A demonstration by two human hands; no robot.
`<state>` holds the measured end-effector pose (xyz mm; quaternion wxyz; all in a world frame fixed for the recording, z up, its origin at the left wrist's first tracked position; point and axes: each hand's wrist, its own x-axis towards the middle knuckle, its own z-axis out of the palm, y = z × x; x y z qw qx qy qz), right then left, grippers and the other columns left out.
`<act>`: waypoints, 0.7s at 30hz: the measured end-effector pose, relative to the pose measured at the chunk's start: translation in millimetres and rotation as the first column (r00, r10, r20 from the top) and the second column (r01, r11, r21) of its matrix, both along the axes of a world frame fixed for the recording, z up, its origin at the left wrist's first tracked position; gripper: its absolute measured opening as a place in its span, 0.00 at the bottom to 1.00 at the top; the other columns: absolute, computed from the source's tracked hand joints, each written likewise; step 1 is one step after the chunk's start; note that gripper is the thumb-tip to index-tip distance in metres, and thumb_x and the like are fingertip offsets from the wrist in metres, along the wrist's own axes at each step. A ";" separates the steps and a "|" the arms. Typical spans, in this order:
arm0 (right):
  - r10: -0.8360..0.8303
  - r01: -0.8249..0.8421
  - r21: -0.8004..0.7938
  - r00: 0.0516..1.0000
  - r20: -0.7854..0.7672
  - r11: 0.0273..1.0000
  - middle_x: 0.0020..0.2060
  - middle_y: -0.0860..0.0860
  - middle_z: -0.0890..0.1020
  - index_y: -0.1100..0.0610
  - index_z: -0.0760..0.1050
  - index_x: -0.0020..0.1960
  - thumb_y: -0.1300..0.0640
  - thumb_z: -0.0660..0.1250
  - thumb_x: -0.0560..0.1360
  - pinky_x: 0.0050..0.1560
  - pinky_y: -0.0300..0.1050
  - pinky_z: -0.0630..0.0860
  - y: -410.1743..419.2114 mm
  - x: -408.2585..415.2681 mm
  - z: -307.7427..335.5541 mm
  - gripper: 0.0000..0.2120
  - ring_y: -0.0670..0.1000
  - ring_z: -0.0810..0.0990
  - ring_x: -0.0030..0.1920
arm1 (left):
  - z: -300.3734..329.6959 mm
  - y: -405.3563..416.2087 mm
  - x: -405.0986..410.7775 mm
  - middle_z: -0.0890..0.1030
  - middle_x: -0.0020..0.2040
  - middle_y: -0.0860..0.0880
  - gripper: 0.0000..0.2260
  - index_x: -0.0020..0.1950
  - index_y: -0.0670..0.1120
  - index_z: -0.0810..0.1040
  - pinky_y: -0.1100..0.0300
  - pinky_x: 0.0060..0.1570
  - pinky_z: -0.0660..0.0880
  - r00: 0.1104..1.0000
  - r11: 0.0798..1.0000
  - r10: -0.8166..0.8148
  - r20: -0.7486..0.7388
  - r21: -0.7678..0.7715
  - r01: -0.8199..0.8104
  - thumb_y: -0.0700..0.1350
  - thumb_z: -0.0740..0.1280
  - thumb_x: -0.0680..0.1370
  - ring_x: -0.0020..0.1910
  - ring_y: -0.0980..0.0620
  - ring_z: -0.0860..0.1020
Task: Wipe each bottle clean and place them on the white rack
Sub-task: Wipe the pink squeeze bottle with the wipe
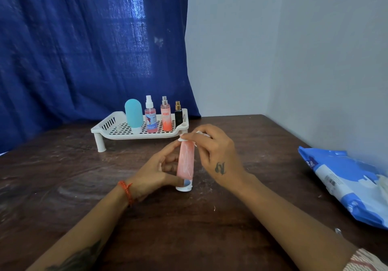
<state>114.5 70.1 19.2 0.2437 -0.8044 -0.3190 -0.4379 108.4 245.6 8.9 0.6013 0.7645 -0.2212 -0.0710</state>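
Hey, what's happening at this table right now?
A person is cleaning a pink tube that stands cap-down on the wooden table. The left hand steadies it near the bottom while the right hand rubs a white wipe over its top end. Four bottles already stand on the white rack behind. A blue wipes pack lies to the right.
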 end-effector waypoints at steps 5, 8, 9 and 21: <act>-0.028 0.043 0.117 0.992 -0.120 0.992 0.47 0.57 0.82 0.59 0.80 0.56 0.66 0.68 0.72 0.46 0.41 0.76 0.2 1.8 0.0 0.14 0.53 0.80 0.46 | 0.8 -1.1 -0.9 0.76 0.63 0.56 0.38 0.64 0.64 0.66 0.60 0.54 0.77 0.999 1.000 -0.026 0.019 -0.017 0.027 0.37 0.75 0.61 0.62 0.56 0.75; -0.061 0.099 0.147 0.969 -0.239 0.984 0.48 0.54 0.83 0.57 0.80 0.56 0.63 0.66 0.74 0.46 0.33 0.72 -2.3 4.4 -0.9 0.12 0.49 0.80 0.46 | 1.6 -1.6 -2.1 0.77 0.62 0.56 0.37 0.64 0.63 0.66 0.62 0.52 0.77 0.999 0.999 -0.041 0.020 -0.031 0.042 0.35 0.74 0.63 0.61 0.58 0.76; -0.072 0.114 0.134 0.956 -0.285 0.984 0.48 0.53 0.83 0.56 0.80 0.56 0.62 0.66 0.75 0.46 0.32 0.71 -2.9 4.7 -1.3 0.11 0.48 0.80 0.46 | 1.6 -1.0 -2.1 0.77 0.63 0.55 0.38 0.64 0.63 0.66 0.60 0.53 0.77 0.999 0.999 -0.043 0.020 -0.031 0.043 0.35 0.74 0.63 0.61 0.57 0.76; 0.066 -0.030 0.223 0.985 -0.158 0.974 0.46 0.53 0.84 0.57 0.82 0.53 0.63 0.71 0.71 0.42 0.22 0.70 2.1 5.2 -6.2 0.11 0.45 0.80 0.44 | 3.7 0.1 -2.6 0.76 0.64 0.48 0.41 0.65 0.68 0.61 0.58 0.51 0.78 0.999 0.998 -0.047 0.015 -0.046 0.048 0.35 0.73 0.63 0.58 0.49 0.79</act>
